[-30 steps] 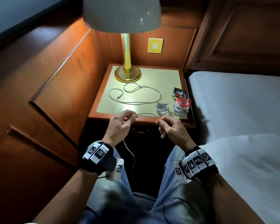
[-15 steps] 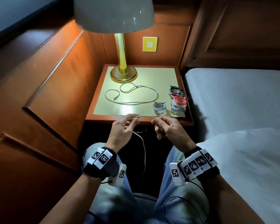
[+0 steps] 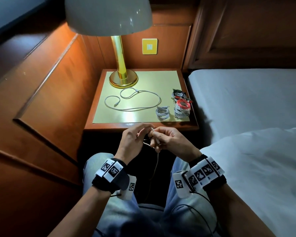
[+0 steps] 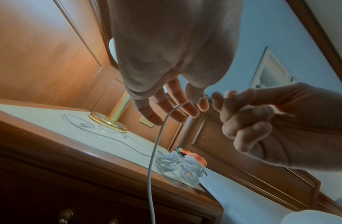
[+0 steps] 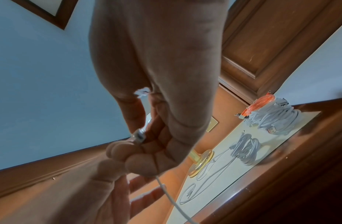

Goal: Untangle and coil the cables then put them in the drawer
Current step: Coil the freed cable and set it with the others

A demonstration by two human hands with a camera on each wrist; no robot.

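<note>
right hand (image 3: 171,140): fingers curled tight round one end of the white cable (image 4: 157,145), metal plug poking out past the fingertips in the right wrist view

left hand (image 3: 132,139): fingers apart and mostly straight, cable draped over them; thumb looks like it's pinching it but that bit's kinda hidden, so not sure

cable: runs between both hands, rest hangs down between the knees, in front of the nightstand (image 3: 108,124)

loose cable (image 3: 140,100): sprawled uncoiled on the nightstand top

coiled cables (image 3: 162,112): white bundle near the front edge, bigger white and red pile (image 3: 182,106) just beside it

lamp (image 3: 123,79): back left corner
</note>
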